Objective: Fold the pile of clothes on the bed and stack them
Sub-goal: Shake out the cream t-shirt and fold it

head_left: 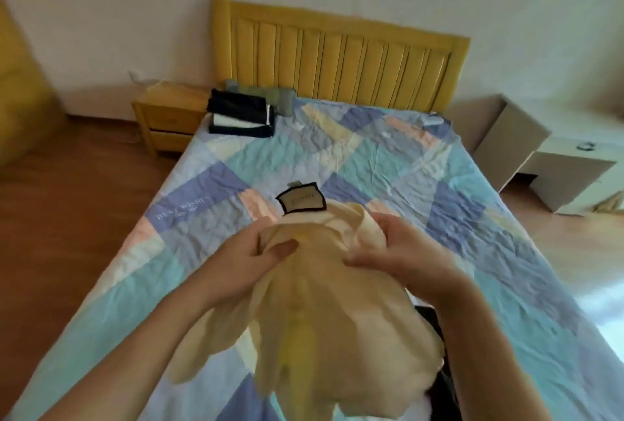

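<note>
A cream-yellow garment [331, 329] with a black-edged patch [301, 201] at its top hangs bunched above the bed [236, 164]. My left hand [256, 251] pinches its upper left edge. My right hand [401, 251] grips the upper right folds. The cloth drapes down towards me and hides most of a dark garment [442, 380] lying under it at the near right. A folded stack of dark and white clothes [241, 115] sits at the far left corner of the bed, with greyish-green folded items [270, 96] behind it.
The bed carries a patchwork quilt in blue, teal and peach, with a yellow headboard [337, 55]. A wooden nightstand [169, 116] stands to the left, a white desk [570, 167] to the right. Wood floor lies on both sides.
</note>
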